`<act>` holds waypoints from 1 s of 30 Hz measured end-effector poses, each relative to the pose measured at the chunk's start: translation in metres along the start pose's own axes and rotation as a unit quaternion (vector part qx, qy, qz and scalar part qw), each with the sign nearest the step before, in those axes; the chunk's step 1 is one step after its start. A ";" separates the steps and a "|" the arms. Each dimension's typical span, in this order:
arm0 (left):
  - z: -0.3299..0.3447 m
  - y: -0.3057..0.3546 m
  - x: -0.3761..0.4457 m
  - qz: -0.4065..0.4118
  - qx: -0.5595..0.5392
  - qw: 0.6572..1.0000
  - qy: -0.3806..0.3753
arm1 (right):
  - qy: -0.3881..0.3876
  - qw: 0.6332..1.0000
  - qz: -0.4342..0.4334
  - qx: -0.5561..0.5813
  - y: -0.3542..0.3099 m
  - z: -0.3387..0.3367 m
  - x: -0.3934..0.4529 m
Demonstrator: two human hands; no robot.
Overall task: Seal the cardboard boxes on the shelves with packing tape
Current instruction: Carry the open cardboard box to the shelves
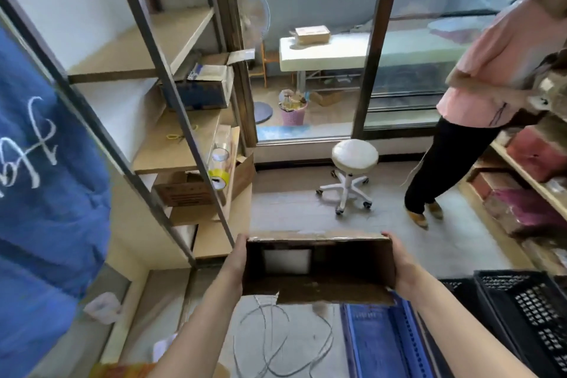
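Cardboard box (319, 267): interior dark; a pale rectangle inside, nature not discernible. Left hand (237, 258) and right hand (399, 261): fingers lie behind the box's end walls, hidden. Blue cloth (46, 178): cut off by the left edge, white lettering incomplete. Second person (478, 95): head beyond the top-right corner, hands blurred against a brown object cut by the right edge. Shelf unit (159, 52): upright post crosses the blue box (199, 89), print unreadable. Yellow tape roll (219, 176) at the shelf's front edge: partly behind the post. Black crate (527, 310): cut off at the bottom-right corner.
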State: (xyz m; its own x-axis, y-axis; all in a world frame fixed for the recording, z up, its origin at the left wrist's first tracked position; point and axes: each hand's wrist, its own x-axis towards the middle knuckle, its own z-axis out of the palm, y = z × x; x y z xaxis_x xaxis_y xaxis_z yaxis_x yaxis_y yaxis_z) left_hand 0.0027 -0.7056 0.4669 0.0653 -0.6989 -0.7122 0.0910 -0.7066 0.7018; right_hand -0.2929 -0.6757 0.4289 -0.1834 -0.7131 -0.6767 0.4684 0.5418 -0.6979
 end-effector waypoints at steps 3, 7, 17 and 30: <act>0.012 0.039 0.038 0.003 -0.011 1.000 -0.008 | 0.004 1.000 0.009 -0.014 -0.035 0.020 0.032; 0.025 0.088 0.100 0.012 -0.022 0.999 -0.025 | -0.005 1.000 0.002 -0.029 -0.080 0.045 0.083; 0.067 0.259 0.261 0.093 -0.022 0.995 -0.003 | -0.008 1.000 -0.003 -0.030 -0.221 0.144 0.225; 0.123 0.433 0.423 0.049 0.012 0.998 -0.039 | 0.003 1.000 -0.016 0.024 -0.381 0.221 0.375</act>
State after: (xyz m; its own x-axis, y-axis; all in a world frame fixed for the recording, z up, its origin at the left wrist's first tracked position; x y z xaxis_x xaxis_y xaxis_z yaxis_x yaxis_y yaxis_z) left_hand -0.0528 -1.3211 0.4722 -0.0053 -0.7708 -0.6370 0.0632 -0.6360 0.7691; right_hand -0.3493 -1.2477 0.4931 -0.2041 -0.7265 -0.6561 0.5024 0.4975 -0.7072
